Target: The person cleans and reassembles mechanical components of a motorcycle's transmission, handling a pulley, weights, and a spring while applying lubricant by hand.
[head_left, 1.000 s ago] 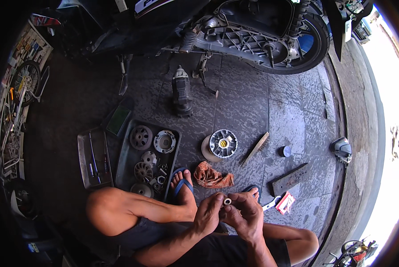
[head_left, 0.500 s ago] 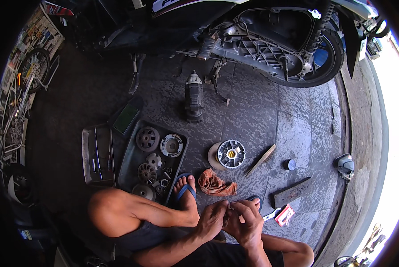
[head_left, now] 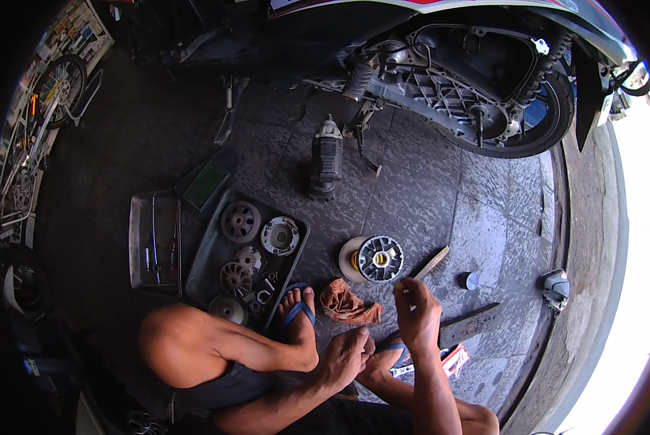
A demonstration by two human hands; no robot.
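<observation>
My right hand (head_left: 419, 313) is raised just in front of the variator pulley (head_left: 381, 258) with its yellow centre, fingertips pinched on a small pale piece, too small to make out. Lower and further left, my left hand (head_left: 350, 355) has its fingers curled; what they hold, if anything, is hidden. The pulley rests beside a pale disc (head_left: 352, 267) on the floor. A stained orange rag (head_left: 347, 308) lies between my hands and the pulley. A brush (head_left: 434, 261) and a dark flat bar (head_left: 474, 322) are on the right.
A parts tray (head_left: 299, 239) and a metal tool tray (head_left: 136, 246) are on the left, near a green rectangular item (head_left: 206, 183). An impact wrench (head_left: 327, 159) stands before the scooter (head_left: 470, 87). A small round tin (head_left: 469, 280) and a grey object (head_left: 554, 288) lie right.
My hands have separated: the right has moved up and forward, toward the pulley, while the left stays low. Earlier they met around a small ringed piece.
</observation>
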